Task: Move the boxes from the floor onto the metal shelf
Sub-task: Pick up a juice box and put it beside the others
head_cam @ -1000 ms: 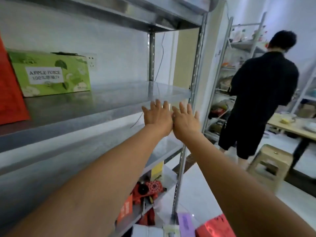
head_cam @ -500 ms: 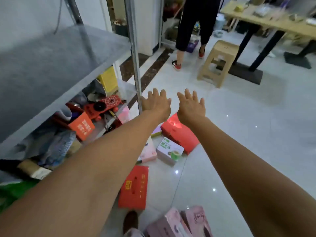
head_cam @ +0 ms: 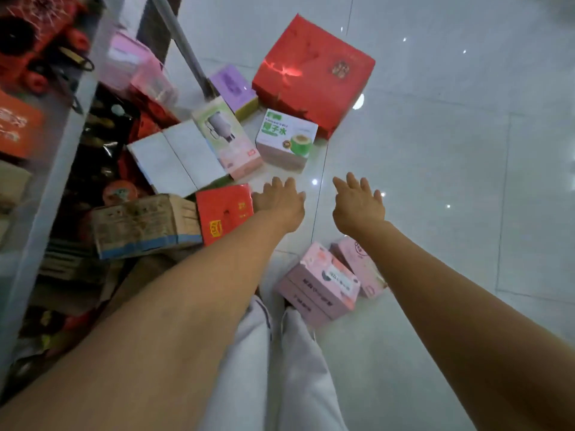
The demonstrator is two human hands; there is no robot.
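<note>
Boxes [head_cam: 314, 73], two red on floor, left hand [head_cam: 280, 204], right hand [head_cam: 357, 205], both empty

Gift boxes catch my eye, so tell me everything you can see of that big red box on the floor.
The red box is large and flat, glossy like foil-covered card, with a dark round emblem near one top corner and bright glare across its lid. It lies closed on the tiled floor. A purple box and a green-and-white box sit close by its near edges.
</note>
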